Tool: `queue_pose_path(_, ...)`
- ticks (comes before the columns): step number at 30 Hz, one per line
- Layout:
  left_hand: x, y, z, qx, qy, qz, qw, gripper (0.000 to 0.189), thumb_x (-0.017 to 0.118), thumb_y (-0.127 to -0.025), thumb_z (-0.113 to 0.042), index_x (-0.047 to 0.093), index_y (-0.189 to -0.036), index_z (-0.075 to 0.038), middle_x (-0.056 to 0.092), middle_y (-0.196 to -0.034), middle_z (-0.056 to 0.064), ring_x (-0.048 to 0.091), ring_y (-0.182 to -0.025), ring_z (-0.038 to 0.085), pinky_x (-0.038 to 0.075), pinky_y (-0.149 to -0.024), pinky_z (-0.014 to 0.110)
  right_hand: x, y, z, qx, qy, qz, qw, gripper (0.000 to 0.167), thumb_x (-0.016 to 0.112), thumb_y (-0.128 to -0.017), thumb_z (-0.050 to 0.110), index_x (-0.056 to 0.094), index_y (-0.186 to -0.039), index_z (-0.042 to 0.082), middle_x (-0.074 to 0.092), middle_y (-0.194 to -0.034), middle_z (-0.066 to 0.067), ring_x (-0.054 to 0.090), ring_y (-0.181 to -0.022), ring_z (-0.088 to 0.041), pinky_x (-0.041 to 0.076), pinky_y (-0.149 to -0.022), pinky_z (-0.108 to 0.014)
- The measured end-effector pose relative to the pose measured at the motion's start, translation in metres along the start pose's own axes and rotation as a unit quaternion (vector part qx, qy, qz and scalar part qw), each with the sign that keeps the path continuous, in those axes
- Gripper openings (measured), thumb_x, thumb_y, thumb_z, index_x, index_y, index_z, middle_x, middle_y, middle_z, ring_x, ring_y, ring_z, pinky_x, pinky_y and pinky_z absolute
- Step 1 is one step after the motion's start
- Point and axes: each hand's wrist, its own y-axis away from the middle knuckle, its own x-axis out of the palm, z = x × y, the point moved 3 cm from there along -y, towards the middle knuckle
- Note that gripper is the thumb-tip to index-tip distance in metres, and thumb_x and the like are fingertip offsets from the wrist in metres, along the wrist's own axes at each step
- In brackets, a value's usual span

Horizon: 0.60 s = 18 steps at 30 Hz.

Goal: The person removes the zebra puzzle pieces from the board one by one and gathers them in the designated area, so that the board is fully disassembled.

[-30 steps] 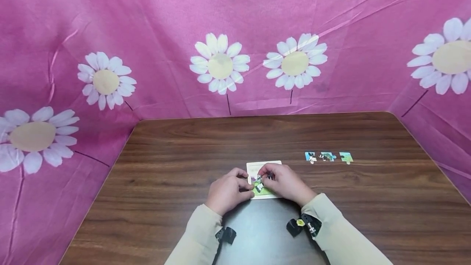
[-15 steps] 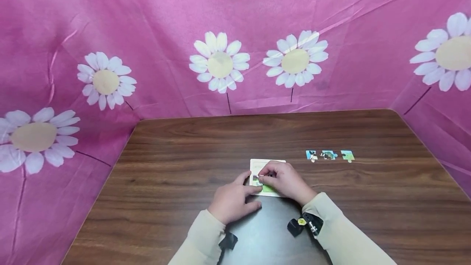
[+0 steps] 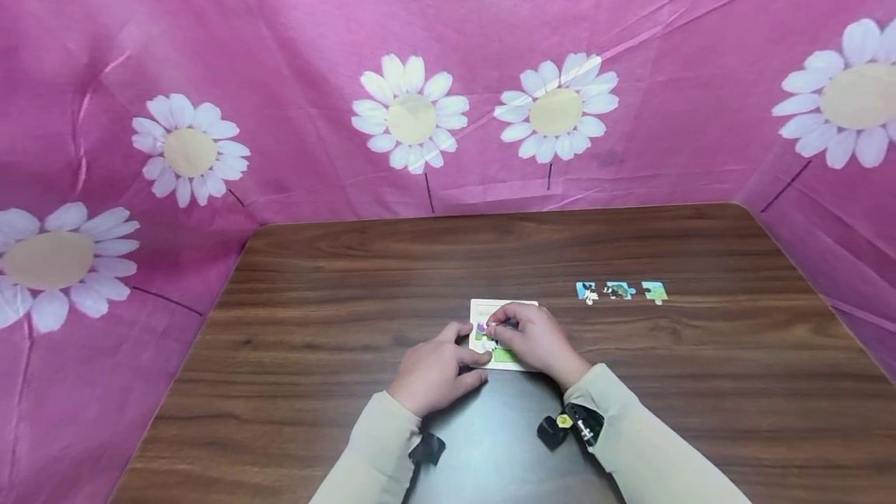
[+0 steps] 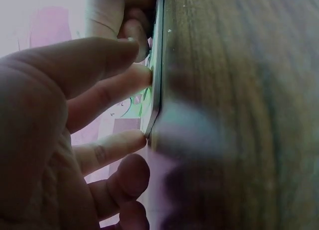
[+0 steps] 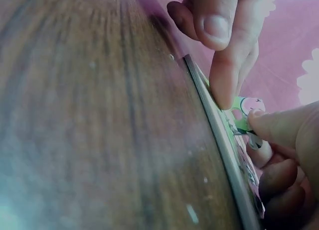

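A small jigsaw puzzle tray with a pale frame point(image 3: 483, 304) lies on the table, its picture green and white in the lower part. My right hand point(image 3: 537, 337) is over the tray and pinches a puzzle piece point(image 5: 241, 121), green with pink, between thumb and fingers. In the right wrist view that piece stands tilted up from the tray's surface. My left hand point(image 3: 437, 368) holds its fingers fairly straight at the tray's left side. One fingertip rests on the lower left of the picture, another is at the left edge, and the thumb lies just in front of the tray.
Three loose puzzle pieces lie in a row behind and right of the tray: a blue one point(image 3: 586, 292), a patterned one point(image 3: 619, 291) and a green one point(image 3: 655, 292). Pink cloth with daisies point(image 3: 413, 119) hangs around the brown wooden table point(image 3: 336, 278).
My left thumb has moved off the tray's lower left corner to in front of its edge. The right hand stays over the tray, fingertips slightly farther left. The head view shifts slightly.
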Motion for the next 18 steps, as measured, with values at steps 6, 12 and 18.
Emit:
queue_pose_path(6,0.0005,-0.0008,0.0035,-0.017,0.018,0.008,0.9997,0.025,0.072,-0.089,-0.040,0.077,-0.113,-0.038,0.059,-0.137,0.001,0.070,-0.098,0.025,0.050,-0.065,0.035,-0.0008,-0.0011,-0.0051,0.006,-0.046,0.025,0.9986,0.005,0.077,-0.087,0.018,0.075,-0.086,0.013,0.064,-0.074,0.010,0.051,-0.064,-0.006,0.042,-0.060,-0.026)
queue_pose_path(12,-0.0001,-0.0029,0.0027,-0.016,0.020,0.016,0.9995,0.026,0.070,-0.089,-0.040,0.076,-0.115,-0.038,0.058,-0.139,0.000,0.070,-0.098,0.025,0.050,-0.065,0.035,0.0000,-0.0025,-0.0040,0.037,-0.031,0.007,0.9988,0.007,0.076,-0.087,0.018,0.076,-0.087,0.011,0.072,-0.080,0.006,0.059,-0.072,-0.009,0.045,-0.068,-0.029)
queue_pose_path(18,-0.0033,-0.0030,0.0021,-0.008,0.011,0.014,0.9998,0.025,0.070,-0.089,-0.039,0.077,-0.114,-0.038,0.059,-0.137,0.001,0.070,-0.094,0.024,0.050,-0.064,0.035,0.0002,-0.0040,0.0016,0.025,0.011,0.000,0.9996,0.008,0.076,-0.088,0.022,0.076,-0.087,0.014,0.072,-0.081,0.009,0.058,-0.072,-0.008,0.044,-0.068,-0.030)
